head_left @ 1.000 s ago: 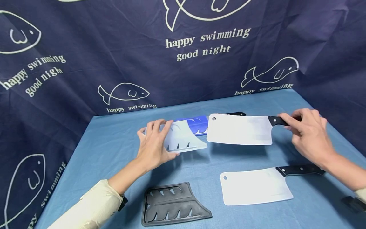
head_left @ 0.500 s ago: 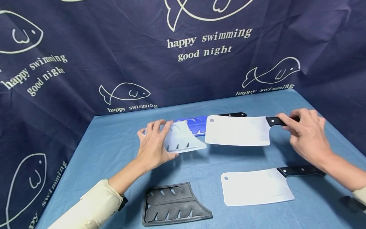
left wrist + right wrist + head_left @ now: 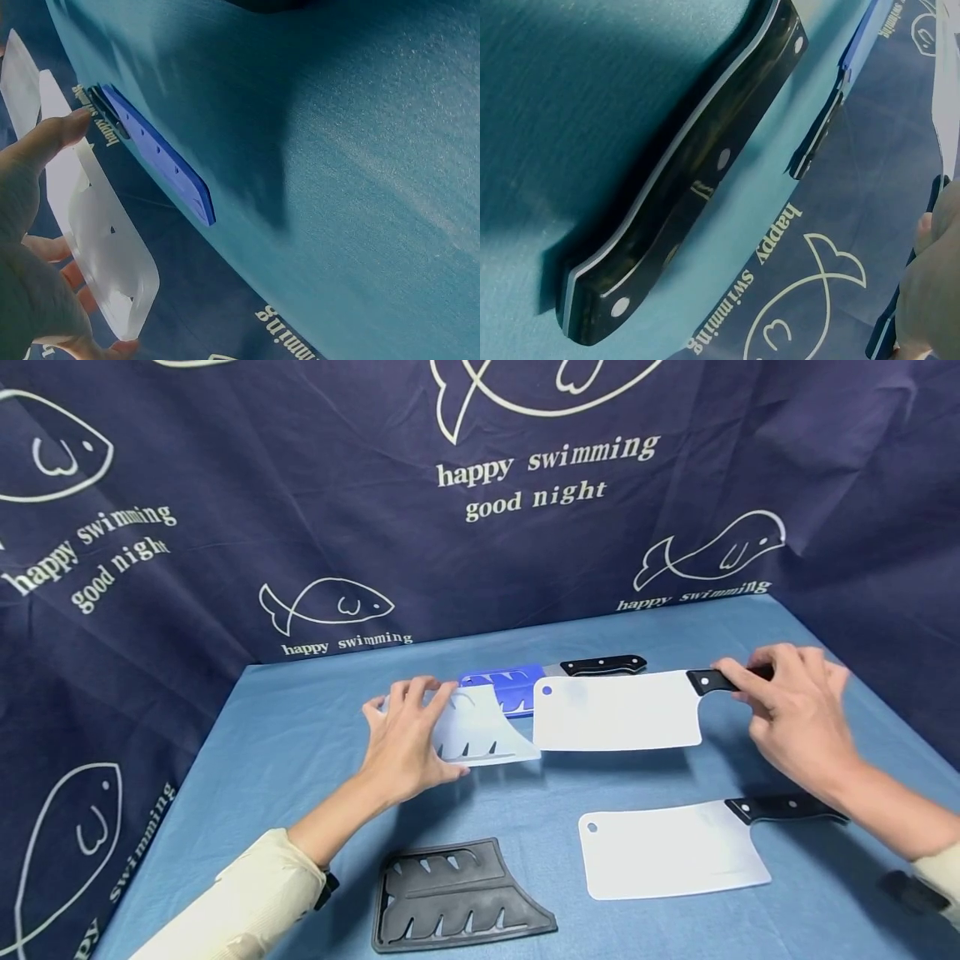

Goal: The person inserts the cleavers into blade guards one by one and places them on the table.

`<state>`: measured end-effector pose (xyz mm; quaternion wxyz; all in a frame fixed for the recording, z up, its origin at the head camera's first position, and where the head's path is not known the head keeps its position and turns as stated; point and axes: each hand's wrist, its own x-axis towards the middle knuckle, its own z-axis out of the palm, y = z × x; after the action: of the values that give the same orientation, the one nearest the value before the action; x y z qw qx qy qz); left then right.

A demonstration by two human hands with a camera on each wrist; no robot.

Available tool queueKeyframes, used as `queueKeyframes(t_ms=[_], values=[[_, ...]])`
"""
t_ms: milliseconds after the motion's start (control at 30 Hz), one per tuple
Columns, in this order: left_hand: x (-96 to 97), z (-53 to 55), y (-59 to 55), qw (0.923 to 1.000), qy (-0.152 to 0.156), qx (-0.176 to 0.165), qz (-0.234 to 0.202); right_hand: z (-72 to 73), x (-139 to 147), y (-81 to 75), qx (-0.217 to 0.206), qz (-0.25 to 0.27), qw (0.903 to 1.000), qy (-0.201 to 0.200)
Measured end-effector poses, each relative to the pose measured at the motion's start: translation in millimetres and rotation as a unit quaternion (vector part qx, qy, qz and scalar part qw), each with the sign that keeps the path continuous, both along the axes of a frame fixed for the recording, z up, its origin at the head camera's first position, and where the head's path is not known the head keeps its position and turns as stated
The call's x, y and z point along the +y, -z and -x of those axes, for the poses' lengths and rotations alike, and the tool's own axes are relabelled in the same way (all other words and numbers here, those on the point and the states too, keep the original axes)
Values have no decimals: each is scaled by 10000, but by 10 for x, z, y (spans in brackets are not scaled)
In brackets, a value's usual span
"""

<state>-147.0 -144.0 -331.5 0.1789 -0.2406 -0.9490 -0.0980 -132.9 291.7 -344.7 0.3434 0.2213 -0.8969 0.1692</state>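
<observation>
My left hand (image 3: 408, 739) grasps a translucent white plastic blade cover (image 3: 476, 722) with small notches, thumb at its lower edge and fingers at its upper edge. My right hand (image 3: 802, 718) is clenched round the black riveted handle (image 3: 708, 681) of a broad, silver, rectangular metal cleaver (image 3: 615, 714). I hold both above the blue cloth-covered table (image 3: 300, 743), the end of the blade with the round hole facing the cover's curved side; the two are very close, but I cannot tell whether they touch. Behind them lies a blue plastic blade cover (image 3: 513, 677) with a black-handled knife (image 3: 603, 666) set in it. Nearer me, a black slotted plastic blade cover (image 3: 457, 897) lies flat on the left, and to its right rests a second silver cleaver with a black handle (image 3: 675, 852), its handle pointing right. A navy cloth with white fish drawings (image 3: 525, 577) hangs behind the table.
</observation>
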Motion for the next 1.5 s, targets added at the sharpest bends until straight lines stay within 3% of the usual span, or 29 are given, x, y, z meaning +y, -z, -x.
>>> queueKeyframes(t_ms=[600,1000,1167,1500], values=[[232,-20,-24,9997,186,-159,45,-10,-313,38,-158,-228,9995,-146],[663,-104,-87,9990,198,-330,-212,-40,-988,-32,49,-449,9988,-210],[685,-116,-85,9989,30,-369,-293,-14,-1066,-95,97,-513,9985,-136],[689,-91,-47,9990,13,-416,-182,17,-1065,-67,-341,-558,9978,61]])
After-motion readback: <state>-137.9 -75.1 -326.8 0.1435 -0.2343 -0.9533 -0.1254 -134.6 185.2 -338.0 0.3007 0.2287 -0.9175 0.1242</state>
